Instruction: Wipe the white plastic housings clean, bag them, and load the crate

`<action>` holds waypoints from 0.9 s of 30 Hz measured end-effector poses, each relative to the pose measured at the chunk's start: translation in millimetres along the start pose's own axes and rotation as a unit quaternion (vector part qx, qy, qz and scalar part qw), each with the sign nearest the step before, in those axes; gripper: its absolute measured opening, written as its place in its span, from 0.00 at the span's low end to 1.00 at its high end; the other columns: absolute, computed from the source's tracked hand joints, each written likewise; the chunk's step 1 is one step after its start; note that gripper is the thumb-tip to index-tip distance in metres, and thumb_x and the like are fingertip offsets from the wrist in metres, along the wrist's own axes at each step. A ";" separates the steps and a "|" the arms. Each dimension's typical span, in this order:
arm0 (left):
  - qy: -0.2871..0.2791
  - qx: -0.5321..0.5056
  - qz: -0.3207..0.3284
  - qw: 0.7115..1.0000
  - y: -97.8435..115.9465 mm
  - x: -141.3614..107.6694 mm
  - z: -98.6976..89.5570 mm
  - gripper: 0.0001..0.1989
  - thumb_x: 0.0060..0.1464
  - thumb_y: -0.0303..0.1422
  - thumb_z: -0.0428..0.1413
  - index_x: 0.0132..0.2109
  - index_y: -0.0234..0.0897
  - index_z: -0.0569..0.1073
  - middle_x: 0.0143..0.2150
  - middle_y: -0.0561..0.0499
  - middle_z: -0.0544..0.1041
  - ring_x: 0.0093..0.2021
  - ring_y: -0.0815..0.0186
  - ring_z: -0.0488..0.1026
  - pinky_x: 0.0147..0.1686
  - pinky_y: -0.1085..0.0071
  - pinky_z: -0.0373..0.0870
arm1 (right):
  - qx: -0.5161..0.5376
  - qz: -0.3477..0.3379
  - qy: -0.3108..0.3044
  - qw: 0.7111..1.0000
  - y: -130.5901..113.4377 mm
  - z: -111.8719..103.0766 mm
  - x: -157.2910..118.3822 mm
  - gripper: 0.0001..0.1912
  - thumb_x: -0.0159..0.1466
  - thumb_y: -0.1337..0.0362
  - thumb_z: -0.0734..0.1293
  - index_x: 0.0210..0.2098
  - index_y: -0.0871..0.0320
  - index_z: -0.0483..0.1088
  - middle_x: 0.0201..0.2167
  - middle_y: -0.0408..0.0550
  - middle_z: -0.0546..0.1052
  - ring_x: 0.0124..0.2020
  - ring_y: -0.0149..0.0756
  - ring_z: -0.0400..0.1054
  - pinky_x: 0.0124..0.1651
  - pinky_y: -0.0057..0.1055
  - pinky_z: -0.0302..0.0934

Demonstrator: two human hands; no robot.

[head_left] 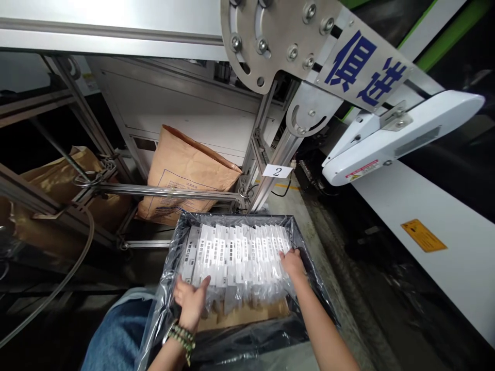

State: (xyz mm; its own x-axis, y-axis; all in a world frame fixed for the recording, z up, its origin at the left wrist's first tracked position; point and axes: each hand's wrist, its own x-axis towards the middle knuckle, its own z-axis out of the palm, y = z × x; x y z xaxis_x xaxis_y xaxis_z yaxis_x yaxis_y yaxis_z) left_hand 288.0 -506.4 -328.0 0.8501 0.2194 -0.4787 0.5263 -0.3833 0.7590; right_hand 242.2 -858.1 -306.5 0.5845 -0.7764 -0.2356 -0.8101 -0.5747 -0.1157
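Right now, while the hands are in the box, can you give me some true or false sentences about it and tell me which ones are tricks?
1. The box has clear plastic in it. True.
2. Both hands are at the same end of the row of white parts. False: the left hand is by the left end and the right hand by the right end.
3. The beaded bracelet is on the right wrist. False: it is on the left wrist.
4. The little white sign shows a 2. True.
5. The brown bag with blue printing is inside the box. False: it is outside, beyond the box's far edge.
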 end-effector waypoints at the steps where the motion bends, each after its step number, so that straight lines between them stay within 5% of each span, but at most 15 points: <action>1: -0.006 0.031 0.028 0.999 6.4 8.4 -0.7 0.32 0.61 0.37 0.62 0.68 0.40 0.61 0.73 0.39 0.57 0.69 0.43 0.58 0.65 0.38 0.60 | -0.004 0.019 0.012 1.000 -6.2 6.4 1.3 0.24 0.69 0.54 0.68 0.60 0.58 0.67 0.61 0.56 0.70 0.58 0.48 0.69 0.59 0.53 0.66; 8: -0.078 0.182 0.036 0.980 41.5 76.0 4.8 0.19 0.62 0.38 0.61 0.56 0.36 0.72 0.57 0.42 0.75 0.53 0.53 0.75 0.52 0.50 0.75 | -0.004 0.083 0.085 0.993 -21.6 33.3 -13.1 0.28 0.69 0.50 0.67 0.63 0.56 0.64 0.65 0.56 0.66 0.63 0.52 0.64 0.62 0.57 0.62; 20: 0.019 0.283 0.107 0.953 10.9 60.7 30.2 0.30 0.62 0.46 0.59 0.65 0.38 0.65 0.72 0.38 0.58 0.68 0.43 0.59 0.63 0.40 0.62 | 0.001 0.012 0.066 0.998 14.6 31.6 -12.1 0.30 0.69 0.48 0.66 0.64 0.56 0.64 0.68 0.57 0.62 0.68 0.54 0.57 0.67 0.58 0.55; 27: -0.018 0.262 0.104 0.959 8.5 73.4 24.9 0.28 0.61 0.45 0.60 0.63 0.37 0.67 0.62 0.39 0.70 0.59 0.48 0.70 0.57 0.45 0.70 | 0.017 0.064 0.028 0.997 6.1 38.3 -5.8 0.31 0.69 0.46 0.65 0.65 0.56 0.62 0.68 0.57 0.62 0.66 0.54 0.60 0.65 0.59 0.58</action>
State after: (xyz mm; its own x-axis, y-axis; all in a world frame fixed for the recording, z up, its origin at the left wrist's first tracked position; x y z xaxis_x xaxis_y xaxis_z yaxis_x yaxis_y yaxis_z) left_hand 354.5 -515.9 -367.7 0.9296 0.0617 -0.3633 0.2570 -0.8152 0.5190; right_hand 232.1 -847.2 -342.8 0.4770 -0.8565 -0.1973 -0.8788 -0.4617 -0.1205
